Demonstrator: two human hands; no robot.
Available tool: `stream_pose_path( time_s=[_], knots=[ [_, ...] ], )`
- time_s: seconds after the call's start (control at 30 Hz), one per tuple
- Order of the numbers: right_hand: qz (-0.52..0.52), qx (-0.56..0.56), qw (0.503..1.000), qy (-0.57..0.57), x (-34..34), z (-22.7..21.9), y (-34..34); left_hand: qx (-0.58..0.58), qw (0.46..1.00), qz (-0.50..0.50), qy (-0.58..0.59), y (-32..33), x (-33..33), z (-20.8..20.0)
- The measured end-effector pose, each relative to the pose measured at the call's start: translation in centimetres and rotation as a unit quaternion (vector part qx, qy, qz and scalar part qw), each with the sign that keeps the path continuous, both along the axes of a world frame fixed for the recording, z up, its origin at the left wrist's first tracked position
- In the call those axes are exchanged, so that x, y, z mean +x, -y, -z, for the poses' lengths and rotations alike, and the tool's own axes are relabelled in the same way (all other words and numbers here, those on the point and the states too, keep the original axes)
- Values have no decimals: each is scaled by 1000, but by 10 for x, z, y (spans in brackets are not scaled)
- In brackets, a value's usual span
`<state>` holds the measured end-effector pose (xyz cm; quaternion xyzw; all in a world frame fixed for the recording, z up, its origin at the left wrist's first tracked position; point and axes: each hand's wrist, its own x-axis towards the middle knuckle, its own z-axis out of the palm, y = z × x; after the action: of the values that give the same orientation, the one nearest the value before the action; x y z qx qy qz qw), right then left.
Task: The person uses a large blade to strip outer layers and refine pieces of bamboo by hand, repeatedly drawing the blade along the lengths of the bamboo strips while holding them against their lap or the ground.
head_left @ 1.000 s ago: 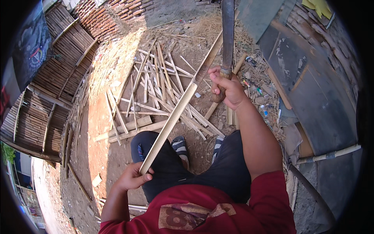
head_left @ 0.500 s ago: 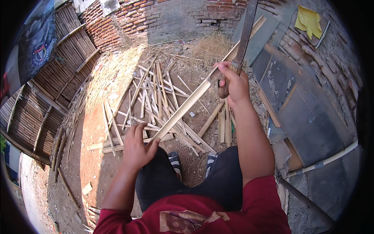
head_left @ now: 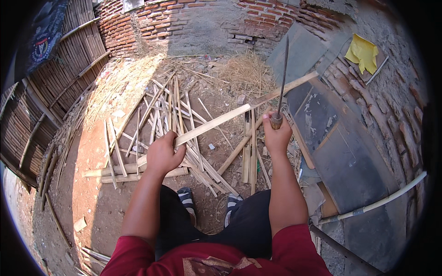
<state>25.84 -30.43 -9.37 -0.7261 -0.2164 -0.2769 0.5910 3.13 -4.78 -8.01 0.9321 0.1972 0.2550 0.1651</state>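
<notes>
Blade (head_left: 284, 64) rises well clear of left hand (head_left: 163, 152) gripping bamboo strip (head_left: 214, 123).

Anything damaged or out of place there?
Yes: the red-brick wall at the back has a dark gap where brick seems missing, and the large dark flat panel at right has pale, scuffed patches. The pale split bamboo strip in the left hand shows no obvious damage.

A head-worn fisheye looks down at the ground (head_left: 119, 204)
</notes>
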Motion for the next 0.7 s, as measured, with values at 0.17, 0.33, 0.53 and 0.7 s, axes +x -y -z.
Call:
stream_pose_path(
  time_s=[0.17, 0.33, 0.53, 0.7],
  knots=[
    [-123, -366, 921, 57, -34, 16, -34, -81, 995, -44, -49, -26, 7, 35],
    [-79, -382, 919, -50, -3, 19, -32, -60, 993, -57, -81, -42, -6, 35],
    [-120, -373, 917, -80, -27, 17, -59, -105, 988, -77, -81, -47, -16, 44],
    [-166, -420, 892, 22, -31, 15, -65, -94, 994, -43, -42, -61, -25, 47]
  ],
)
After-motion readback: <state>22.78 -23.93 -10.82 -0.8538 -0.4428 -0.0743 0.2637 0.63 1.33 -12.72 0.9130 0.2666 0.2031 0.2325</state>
